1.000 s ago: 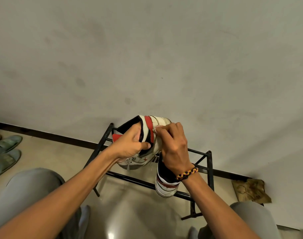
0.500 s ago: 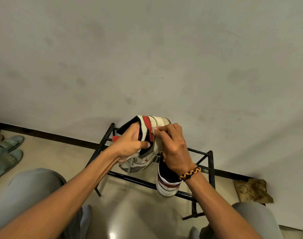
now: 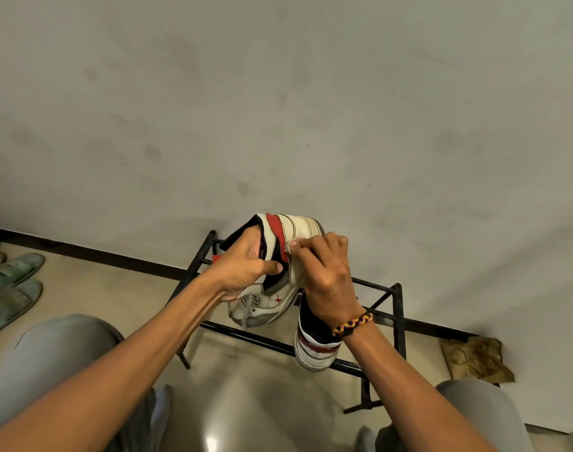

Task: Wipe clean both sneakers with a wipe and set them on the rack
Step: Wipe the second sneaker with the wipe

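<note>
Nearest the camera, at six o'clock, two grey-clad knees (image 3: 50, 360) frame a glossy tiled floor (image 3: 246, 402), and both bare forearms reach up from the lower corners toward the middle of the view. At centre the left hand (image 3: 246, 272) grasps a white, red and black sneaker (image 3: 278, 285) with its fingers tucked into the collar and the thumb laid across the outside, holding it in the air with the toe pointing down. Touching it at three o'clock, the right hand (image 3: 327, 275), with a braided bracelet (image 3: 353, 324) at the wrist, has curled fingers pressed to the sneaker's side; a pale scrap at the fingertips may be the wipe (image 3: 293, 247), though it is too hidden to say for sure. Just below that wrist, the second sneaker (image 3: 314, 347) rests heel-first on the front bars of a black metal shoe rack (image 3: 397, 321). Farther off, green slippers (image 3: 8, 288) lie at nine o'clock, a crumpled brown rag (image 3: 477, 357) at four o'clock, and a stained grey wall (image 3: 278, 109) stands behind.
</note>
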